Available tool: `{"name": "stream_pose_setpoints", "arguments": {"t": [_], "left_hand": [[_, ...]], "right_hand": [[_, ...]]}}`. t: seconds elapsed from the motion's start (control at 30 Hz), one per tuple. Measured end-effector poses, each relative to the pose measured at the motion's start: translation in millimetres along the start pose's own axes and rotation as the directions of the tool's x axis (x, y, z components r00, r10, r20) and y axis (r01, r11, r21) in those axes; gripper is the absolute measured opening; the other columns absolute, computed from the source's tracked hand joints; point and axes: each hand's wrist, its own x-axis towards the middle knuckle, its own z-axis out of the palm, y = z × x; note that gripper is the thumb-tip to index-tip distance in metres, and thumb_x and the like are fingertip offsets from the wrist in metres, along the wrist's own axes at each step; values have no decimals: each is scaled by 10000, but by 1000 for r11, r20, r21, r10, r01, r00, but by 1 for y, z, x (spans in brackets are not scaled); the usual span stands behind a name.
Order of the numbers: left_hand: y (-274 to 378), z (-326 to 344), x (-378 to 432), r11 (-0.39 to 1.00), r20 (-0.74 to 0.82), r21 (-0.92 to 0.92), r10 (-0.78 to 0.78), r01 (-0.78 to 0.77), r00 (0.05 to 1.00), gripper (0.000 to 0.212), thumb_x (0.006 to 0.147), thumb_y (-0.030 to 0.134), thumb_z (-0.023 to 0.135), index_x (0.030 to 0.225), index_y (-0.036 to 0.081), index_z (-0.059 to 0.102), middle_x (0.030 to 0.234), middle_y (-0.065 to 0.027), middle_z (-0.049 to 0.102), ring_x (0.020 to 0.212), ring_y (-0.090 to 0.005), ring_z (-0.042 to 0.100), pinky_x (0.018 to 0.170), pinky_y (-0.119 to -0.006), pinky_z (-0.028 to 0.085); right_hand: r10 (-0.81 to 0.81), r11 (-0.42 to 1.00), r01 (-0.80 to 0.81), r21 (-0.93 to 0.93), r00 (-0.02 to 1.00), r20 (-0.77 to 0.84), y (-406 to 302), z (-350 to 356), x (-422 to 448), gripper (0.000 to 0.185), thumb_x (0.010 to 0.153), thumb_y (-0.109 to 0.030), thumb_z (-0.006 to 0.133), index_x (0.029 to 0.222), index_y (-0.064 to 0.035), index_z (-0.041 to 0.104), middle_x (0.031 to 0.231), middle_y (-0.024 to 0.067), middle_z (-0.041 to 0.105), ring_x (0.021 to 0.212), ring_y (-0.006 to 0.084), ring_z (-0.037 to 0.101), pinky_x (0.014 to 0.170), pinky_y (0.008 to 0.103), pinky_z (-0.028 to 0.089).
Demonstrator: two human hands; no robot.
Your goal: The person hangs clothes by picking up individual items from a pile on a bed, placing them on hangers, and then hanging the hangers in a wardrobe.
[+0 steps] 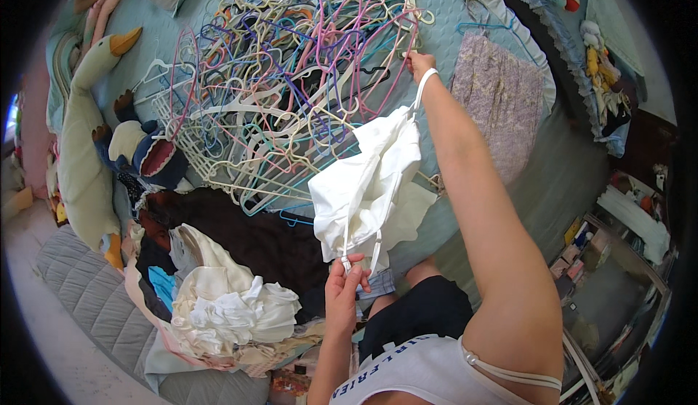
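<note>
My left hand [344, 285] pinches a thin shoulder strap of a white strappy garment [371, 187]. The garment hangs stretched between my two arms, its other strap looped around my right wrist. Reaching forward, my right hand [422, 67] has its fingers closed on the end of a cream clip hanger [408, 23]. That hanger lies at the right edge of a large tangled heap of hangers [294, 72] in pink, purple, white, blue and black.
A lilac patterned garment [493, 99] on a blue hanger lies right of the heap. At left are a goose plush [87, 127] and a dark blue plush [144, 151]. A pile of white and cream clothes [234, 301] sits near a dark cloth [218, 214]. Cluttered shelving [611, 274] stands at right.
</note>
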Motion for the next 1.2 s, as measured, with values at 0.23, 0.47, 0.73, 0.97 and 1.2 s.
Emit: {"name": "stream_pose_setpoints", "arguments": {"t": [0.23,0.47,0.73,0.97,1.2], "left_hand": [[4,17,4,995,-28,90,-41,43,999,216,875,167,490,1028,17,518,616,23,453,540,-58,428,786,-257,424],[2,17,-3,990,-49,139,-15,22,999,212,882,176,480,1027,27,524,601,29,440,525,-51,410,748,-248,426],[3,29,-27,995,-33,54,81,-79,996,199,893,187,455,989,26,522,592,25,427,522,-69,407,734,-262,434],[34,-4,-68,884,-152,-214,389,-415,909,288,903,217,426,1083,2,490,895,-70,567,782,-156,560,748,-317,461],[46,-52,-143,694,-139,-194,680,-693,720,377,902,72,335,1276,31,358,1242,-142,461,699,-181,626,607,-262,518]], "right_hand": [[-242,962,237,135,970,22,-14,-9,-24,155,771,-144,610,831,-21,538,702,78,591,581,142,583,496,224,470],[-793,564,679,-470,603,-80,-63,-51,-69,220,826,-183,555,895,-31,412,687,91,612,635,208,639,553,338,456],[-528,848,476,233,796,295,-69,-96,-175,148,871,-118,495,905,-8,402,899,145,611,702,163,625,599,232,483],[-194,973,208,97,522,831,-61,-164,-356,151,885,-146,483,971,-45,409,933,122,600,701,110,574,649,225,464],[-107,971,238,30,317,942,-43,-242,-453,154,869,-84,494,980,-51,393,887,81,597,624,92,560,580,201,455]]}}
